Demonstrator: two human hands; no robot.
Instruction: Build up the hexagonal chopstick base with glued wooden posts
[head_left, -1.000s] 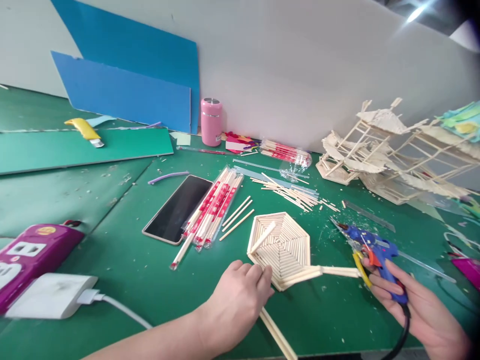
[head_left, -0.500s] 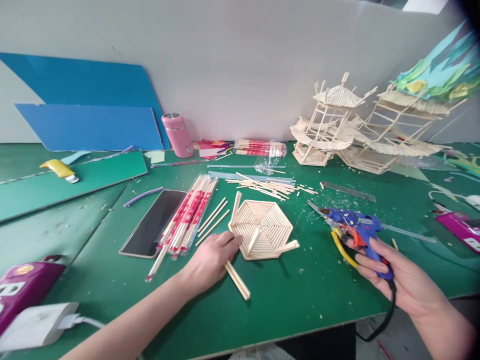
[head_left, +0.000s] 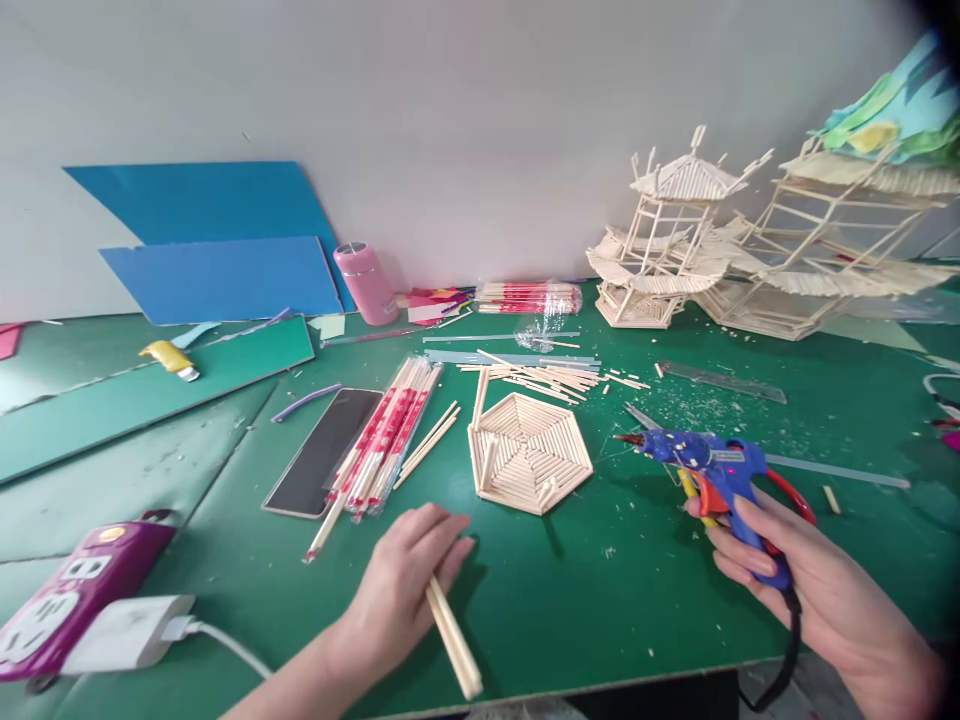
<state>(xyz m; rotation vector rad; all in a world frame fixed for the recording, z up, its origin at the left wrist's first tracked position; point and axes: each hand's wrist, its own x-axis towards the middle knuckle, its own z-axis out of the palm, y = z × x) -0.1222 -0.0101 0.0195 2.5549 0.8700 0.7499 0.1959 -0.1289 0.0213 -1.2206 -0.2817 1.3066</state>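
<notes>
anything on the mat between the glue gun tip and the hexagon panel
Nothing visible. The glue gun in the right hand points its tip at the hexagon panel, and only bare green mat with small wood crumbs lies between them.

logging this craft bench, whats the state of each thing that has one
blue hot glue gun: held in right hand, nozzle pointing left
pale wooden stick pair: gripped by left hand
hexagonal wooden stick panel: flat, untouched
black phone: screen dark
white plug: in purple power strip
</notes>
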